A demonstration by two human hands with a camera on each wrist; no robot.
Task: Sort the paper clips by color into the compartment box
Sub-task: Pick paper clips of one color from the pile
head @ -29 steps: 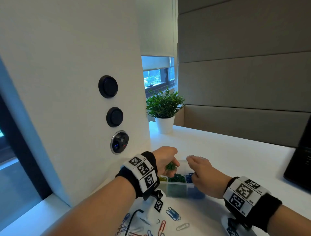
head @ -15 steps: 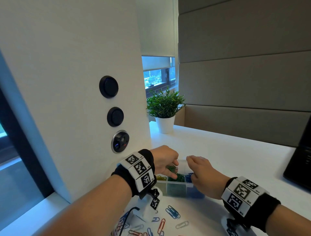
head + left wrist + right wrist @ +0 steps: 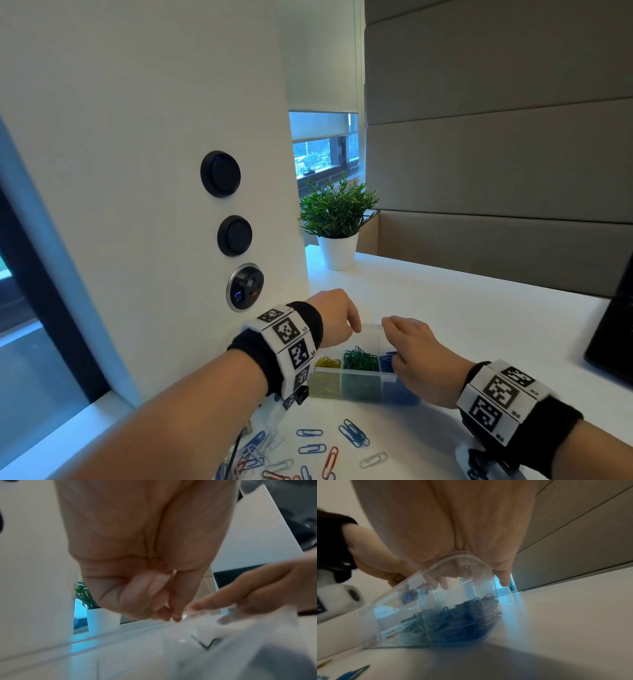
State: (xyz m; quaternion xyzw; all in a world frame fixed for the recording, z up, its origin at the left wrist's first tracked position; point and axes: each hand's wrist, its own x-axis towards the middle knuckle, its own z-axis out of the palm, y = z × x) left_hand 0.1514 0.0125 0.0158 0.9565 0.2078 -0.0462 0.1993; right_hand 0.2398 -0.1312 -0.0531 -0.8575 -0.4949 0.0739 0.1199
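- The clear plastic compartment box (image 3: 359,385) sits on the white desk (image 3: 479,308), near the desk's left edge where the white wall panel (image 3: 137,171) rises.
- In the head view three front compartments show their contents: yellow paper clips (image 3: 327,362) on the left, green paper clips (image 3: 360,358) in the middle, blue paper clips (image 3: 387,361) on the right.
- The left hand (image 3: 334,317) hovers over the box's far left part with its fingers curled in towards the palm; the left wrist view shows thumb and fingertips (image 3: 169,613) pressed together by the box's clear rim, and I cannot tell whether they pinch anything.
- The right hand (image 3: 416,353) is over the box's right end; in the right wrist view its fingers curl over the rim above the blue compartment, one finger (image 3: 504,580) down the outer wall, so it grips the box.
- Loose paper clips (image 3: 311,448), blue, red and pale, lie scattered on the desk between the box and the near edge.
- A green potted plant in a white pot (image 3: 337,222) stands at the desk's far left corner, well apart from the box.
- Three round black fittings (image 3: 234,235) sit in a column on the wall panel.
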